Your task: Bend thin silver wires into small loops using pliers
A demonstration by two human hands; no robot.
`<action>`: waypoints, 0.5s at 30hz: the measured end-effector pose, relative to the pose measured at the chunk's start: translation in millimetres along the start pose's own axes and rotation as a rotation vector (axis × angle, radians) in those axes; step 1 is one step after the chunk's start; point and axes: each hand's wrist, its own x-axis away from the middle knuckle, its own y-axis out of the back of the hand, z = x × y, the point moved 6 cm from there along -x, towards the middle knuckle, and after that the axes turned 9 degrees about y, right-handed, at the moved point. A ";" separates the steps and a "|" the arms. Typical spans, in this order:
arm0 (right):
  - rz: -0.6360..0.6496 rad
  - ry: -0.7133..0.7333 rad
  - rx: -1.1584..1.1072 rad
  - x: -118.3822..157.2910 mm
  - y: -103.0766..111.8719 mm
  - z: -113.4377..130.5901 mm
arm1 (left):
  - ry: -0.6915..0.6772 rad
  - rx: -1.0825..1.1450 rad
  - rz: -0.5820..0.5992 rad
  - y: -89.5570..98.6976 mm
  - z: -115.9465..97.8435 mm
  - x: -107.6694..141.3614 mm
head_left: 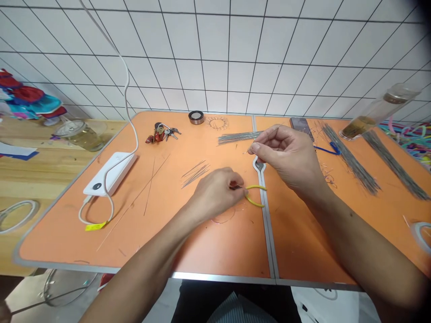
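Note:
Near the middle of the table, my left hand (pixel 220 193) is closed, its fingers curled at the head end of a pair of pliers. The yellow plier handles (pixel 256 188) point right across the table's seam; the jaws are mostly hidden by my fingers. Above and to the right, my right hand (pixel 286 154) is raised off the table, thumb and forefinger pinched on a short, thin wire (pixel 245 153). Its tip sticks out to the left. Several short cut wires (pixel 195 174) lie left of my left hand. A faint wire ring (pixel 224 216) lies just below it.
Bundles of straight wire (pixel 352 159) lie at the right, by a leaning glass bottle (pixel 377 112). Blue-handled pliers (pixel 332 148) are beside them. A white power bank (pixel 109 175) with a cable, keys (pixel 163 133) and a tape roll (pixel 196 117) sit at the left and back.

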 end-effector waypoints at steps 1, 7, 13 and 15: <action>0.010 -0.001 0.005 0.2 -1.1 -0.3 | -0.013 0.090 -0.016 3.1 -2.1 -0.5; 0.066 0.007 0.026 1.8 -8.3 -2.1 | -0.043 0.514 -0.162 21.9 -6.4 -0.7; 0.130 -0.024 0.041 3.9 -13.9 -7.1 | -0.040 0.558 -0.208 24.7 -0.5 -3.5; 0.135 -0.018 0.031 6.0 -16.9 -8.5 | -0.048 0.622 -0.238 26.3 1.7 -5.2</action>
